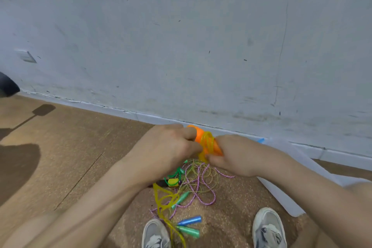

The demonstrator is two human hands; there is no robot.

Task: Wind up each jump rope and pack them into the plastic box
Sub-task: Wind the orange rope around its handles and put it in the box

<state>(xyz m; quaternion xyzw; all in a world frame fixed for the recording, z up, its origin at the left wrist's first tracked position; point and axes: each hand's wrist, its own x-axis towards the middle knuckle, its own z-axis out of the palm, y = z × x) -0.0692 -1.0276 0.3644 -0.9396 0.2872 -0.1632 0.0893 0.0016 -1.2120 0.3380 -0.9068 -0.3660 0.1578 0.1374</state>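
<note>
Above the floor (80,147), close to the scuffed white wall (181,46), both hands meet on one jump rope. The left hand (169,145) grips the orange handles (198,135), its fingers curled round their upper part. The right hand (237,157) is closed on the yellow rope (208,141), which lies in several turns around the handles, and it also covers their lower ends. A short length of this rope hangs from between the hands towards the floor.

Below the hands, a loose tangle of other ropes lies on the floor. It includes a purple rope (203,183) in wide loops, a flat yellow cord (163,199) running down towards the near edge of the view, and a small yellow block (173,182) beside a green cord. One green handle (181,197) lies in the middle of the tangle. A blue handle (190,220) and a second green handle (189,231) lie side by side nearer the person.

The plastic box (279,195), translucent white, stands on the floor to the right of the tangle, partly hidden by the right forearm. Its contents cannot be made out.

Two grey shoes, the left shoe (156,233) and the right shoe (268,229), stand at the bottom of the view, one on each side of the blue and green handles.
</note>
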